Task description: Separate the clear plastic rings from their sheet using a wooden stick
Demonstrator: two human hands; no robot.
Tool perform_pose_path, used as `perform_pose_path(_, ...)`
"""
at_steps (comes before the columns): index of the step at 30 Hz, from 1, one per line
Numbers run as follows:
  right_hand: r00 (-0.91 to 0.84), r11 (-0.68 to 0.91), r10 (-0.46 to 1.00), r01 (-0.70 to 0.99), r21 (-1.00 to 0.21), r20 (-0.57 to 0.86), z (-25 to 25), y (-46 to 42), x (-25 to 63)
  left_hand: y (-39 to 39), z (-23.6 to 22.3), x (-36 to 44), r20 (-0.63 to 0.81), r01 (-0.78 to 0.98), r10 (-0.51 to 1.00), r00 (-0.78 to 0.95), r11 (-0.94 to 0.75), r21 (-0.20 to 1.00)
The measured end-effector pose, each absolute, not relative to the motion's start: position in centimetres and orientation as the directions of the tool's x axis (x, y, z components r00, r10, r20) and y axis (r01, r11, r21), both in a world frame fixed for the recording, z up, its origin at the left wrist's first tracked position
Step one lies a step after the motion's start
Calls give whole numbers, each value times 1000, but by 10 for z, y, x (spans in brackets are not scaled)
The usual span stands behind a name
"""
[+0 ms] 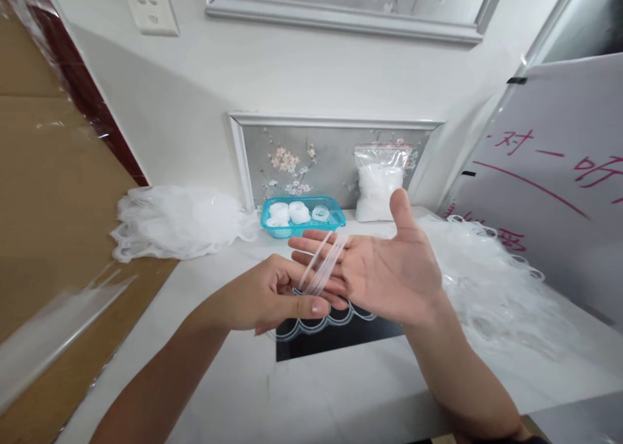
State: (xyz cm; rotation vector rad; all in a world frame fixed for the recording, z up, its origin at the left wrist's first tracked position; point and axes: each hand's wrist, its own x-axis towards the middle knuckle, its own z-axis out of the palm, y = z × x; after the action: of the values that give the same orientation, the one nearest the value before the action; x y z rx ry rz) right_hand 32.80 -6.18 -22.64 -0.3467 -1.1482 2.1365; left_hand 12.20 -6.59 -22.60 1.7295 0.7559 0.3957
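Observation:
My right hand point(384, 269) is held flat, palm up, fingers stretched to the left, above a white table point(341, 379). Several turns of a thin clear plastic strip point(324, 262) are wound round its fingers. My left hand point(272, 298) pinches the strip just below those fingers, thumb pressed against forefinger. A scalloped length of the same clear strip point(316, 327) hangs down from the hands over a black square point(331, 340) on the table.
A turquoise basket point(335, 218) with white rolls stands at the back. Beside it leans a clear bag of white material point(377, 187). Heaps of clear strip lie at the left point(175, 223) and right point(491, 282). A whiteboard with red writing point(549, 178) stands at right.

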Motion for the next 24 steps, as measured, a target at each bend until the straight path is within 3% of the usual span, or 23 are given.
perform_pose_path(5,-754,-387,649,-440,-811,99,-222,-70,332,-70,-228,124,-115,245,634,765,-122,962)
perform_pose_path(9,-722,-300,673,-465,-833,161,-221,-69,332,-72,-226,123,-141,337,642,753,-193,921)
perform_pose_path(13,-599,63,746,-371,-927,290,-234,-57,320,-63,-227,119,110,592,831,545,-475,651)
perform_pose_path(15,-505,267,780,-266,-926,369,-244,-48,311,-55,-230,119,240,707,870,430,-490,510)
perform_pose_path(17,-420,389,800,-180,-903,428,-253,-40,303,-48,-233,120,291,760,878,381,-476,443)
perform_pose_path(21,-303,515,816,-10,-857,493,-262,-35,295,-38,-239,123,397,738,857,329,-496,458)
perform_pose_path(24,-329,580,797,181,-794,507,-261,-40,291,-38,-240,123,449,623,843,298,-528,577)
